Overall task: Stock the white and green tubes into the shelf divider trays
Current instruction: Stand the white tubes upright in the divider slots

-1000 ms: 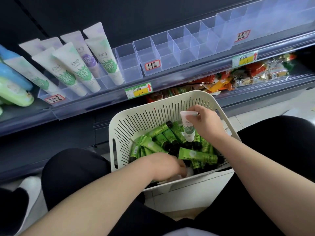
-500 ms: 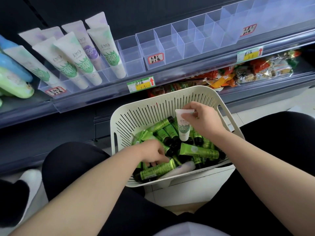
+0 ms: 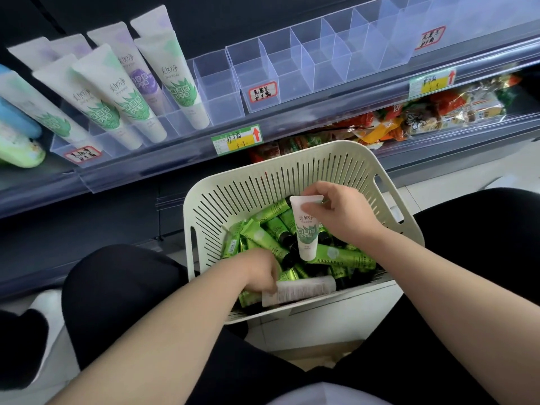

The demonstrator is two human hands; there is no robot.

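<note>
**White tube in each hand, trays open above**

Your right hand (image 3: 342,217) pinches a white tube (image 3: 306,229) by its flat crimped end, so the cap hangs down over the basket (image 3: 263,176) and the printed front faces you. That hold suits the shelf (image 3: 321,124). The stocked tubes (image 3: 178,80) stand cap-down in the divider trays (image 3: 292,62), leaning back, so you can likely lower this one in without turning it.

Your left hand (image 3: 260,270) reaches low into the near side of the basket. Its fingers curl over the left end of a second tube (image 3: 304,290) that lies flat along the near wall, back label up. It looks like a grip, though your thumb is hidden under the hand. That tube lies sideways and will probably need righting before it goes in.

The white tube hangs just above the green tubes (image 3: 342,257), which cover the basket floor in a jumble between your two hands, caps pointing all ways. The basket sits close under the shelf, which keeps each lift short. The compartment (image 3: 217,92) just right of the stocked row holds nothing, and neither do those further right, so that is the likely slot. With the basket this full, most of the job looks to be ahead of you.
</note>
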